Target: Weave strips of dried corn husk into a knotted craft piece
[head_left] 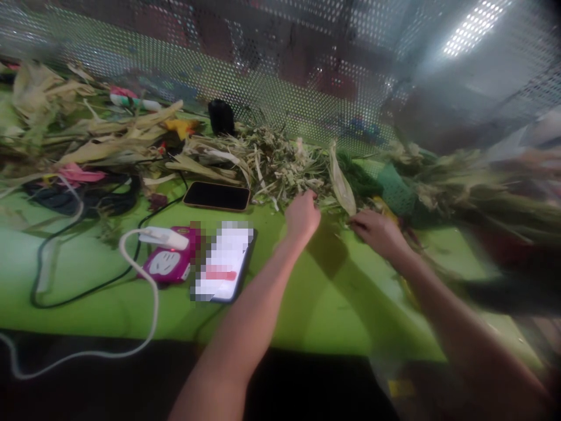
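Right hand (382, 235), fingertips closed, seems to pinch a husk (342, 181) by its near end; left hand (303, 216) curls before scraps (287, 158), hold unclear. Husk-handling appears underway, the next move needing a steady pinch.

It was a craft workspace of some sort, and the tabletop gave it away! Dried husks (127, 140) lay heaped along a green table (175, 318), shredded plant bits (280, 158) were piled up beside them, and a perforated screen (307, 88) rose right behind! Up front sat a magenta power strip (153, 272). Home or workshop? The view couldn't settle that.
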A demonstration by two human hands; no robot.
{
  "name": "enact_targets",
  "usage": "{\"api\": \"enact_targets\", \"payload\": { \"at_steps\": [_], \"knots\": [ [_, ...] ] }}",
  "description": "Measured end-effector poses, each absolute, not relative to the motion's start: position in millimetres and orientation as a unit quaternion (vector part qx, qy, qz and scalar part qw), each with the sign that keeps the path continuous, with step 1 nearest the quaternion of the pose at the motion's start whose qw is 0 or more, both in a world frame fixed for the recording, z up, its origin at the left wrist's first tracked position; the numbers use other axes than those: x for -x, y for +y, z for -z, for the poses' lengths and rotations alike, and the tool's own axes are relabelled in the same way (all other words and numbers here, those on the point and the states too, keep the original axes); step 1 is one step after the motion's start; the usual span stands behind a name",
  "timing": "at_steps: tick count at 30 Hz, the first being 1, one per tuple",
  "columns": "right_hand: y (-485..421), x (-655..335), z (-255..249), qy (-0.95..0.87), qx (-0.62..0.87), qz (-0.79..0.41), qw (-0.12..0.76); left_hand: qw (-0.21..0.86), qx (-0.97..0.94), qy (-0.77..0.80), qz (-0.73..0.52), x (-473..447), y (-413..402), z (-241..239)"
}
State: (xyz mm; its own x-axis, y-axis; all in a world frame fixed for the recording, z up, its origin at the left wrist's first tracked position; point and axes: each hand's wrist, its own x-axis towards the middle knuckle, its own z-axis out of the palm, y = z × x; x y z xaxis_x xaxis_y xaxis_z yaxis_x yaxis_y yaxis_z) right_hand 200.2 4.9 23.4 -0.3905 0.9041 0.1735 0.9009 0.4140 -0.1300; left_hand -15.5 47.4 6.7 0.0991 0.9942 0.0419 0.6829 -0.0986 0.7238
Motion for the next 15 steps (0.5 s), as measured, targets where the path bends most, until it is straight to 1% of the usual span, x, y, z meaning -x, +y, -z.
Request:
{"api": "enact_targets", "payload": {
  "at_steps": [8,11,15],
  "knots": [
    [5,-203,-16,-0.786,0.612,0.051,-0.067,0.29,-0.692,0.6,-0.277,14,48,-6],
    [0,-204,-17,-0.784,0.61,0.067,-0.088,0.292,-0.692,0.598,-0.281,13,49,-4],
    [-2,-209,-20,-0.775,0.624,0.076,-0.065,0.28,-0.691,0.604,-0.282,14,48,-6]
  ]
}}
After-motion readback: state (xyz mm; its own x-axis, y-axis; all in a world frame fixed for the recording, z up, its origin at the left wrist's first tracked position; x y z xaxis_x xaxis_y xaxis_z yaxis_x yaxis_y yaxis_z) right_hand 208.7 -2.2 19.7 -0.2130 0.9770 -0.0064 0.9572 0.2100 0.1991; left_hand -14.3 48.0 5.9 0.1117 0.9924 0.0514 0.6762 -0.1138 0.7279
